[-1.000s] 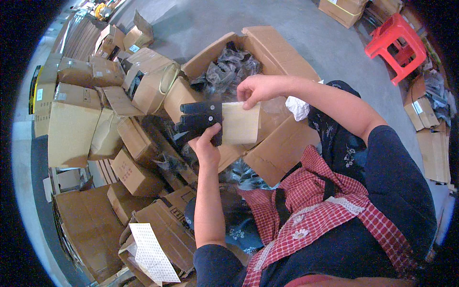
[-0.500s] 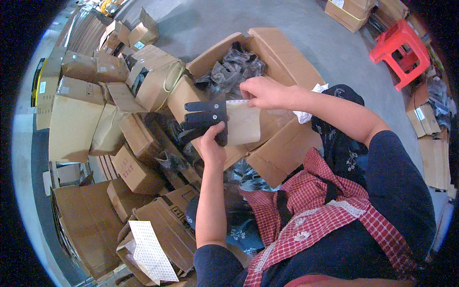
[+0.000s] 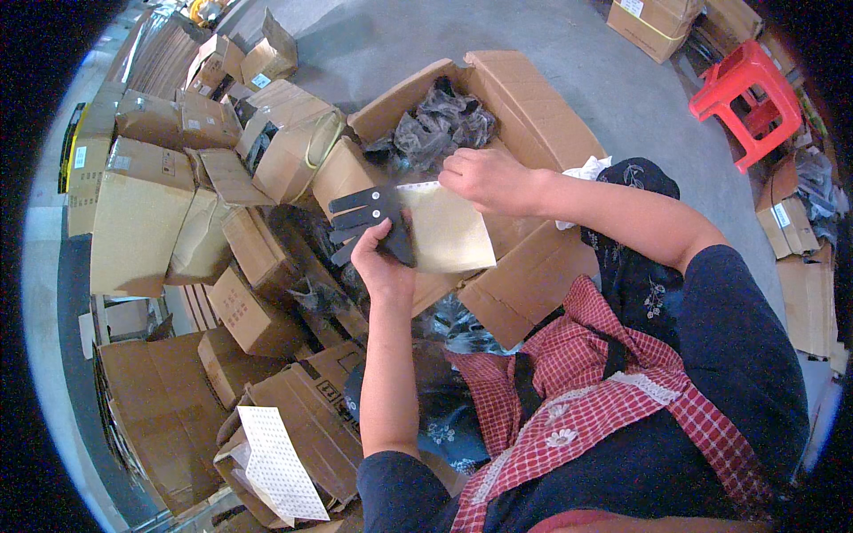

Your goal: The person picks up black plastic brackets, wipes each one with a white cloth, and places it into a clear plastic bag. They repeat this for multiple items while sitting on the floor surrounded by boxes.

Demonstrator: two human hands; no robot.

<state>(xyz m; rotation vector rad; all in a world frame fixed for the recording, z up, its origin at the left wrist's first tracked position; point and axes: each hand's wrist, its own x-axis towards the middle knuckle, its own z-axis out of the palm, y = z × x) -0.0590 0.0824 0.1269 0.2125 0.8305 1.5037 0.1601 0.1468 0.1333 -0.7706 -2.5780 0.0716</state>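
Note:
My left hand [image 3: 384,264] grips a stack of flat black strap-like pieces [image 3: 366,213], whose ends fan out to the left. Two small round white dots show on the top pieces, by my thumb. Next to them a cream sheet [image 3: 447,233] with a row of small marks along its top edge hangs from the same hand. The fingers of my right hand [image 3: 487,181] are pinched together at the sheet's upper right edge; whether something small is between the fingertips is hidden. Both hands are above an open cardboard box [image 3: 533,107] with crumpled dark plastic [image 3: 442,120] in it.
Stacked cartons [image 3: 142,218] crowd the left side. A white sheet with rows of small marks [image 3: 283,462] lies on a carton at lower left. A red plastic stool [image 3: 751,105] stands at the far right, near more cartons [image 3: 653,27].
My left hand has shifted slightly left with the black pieces, and more of the cream sheet shows. My right hand has moved a little left and down along the sheet's edge.

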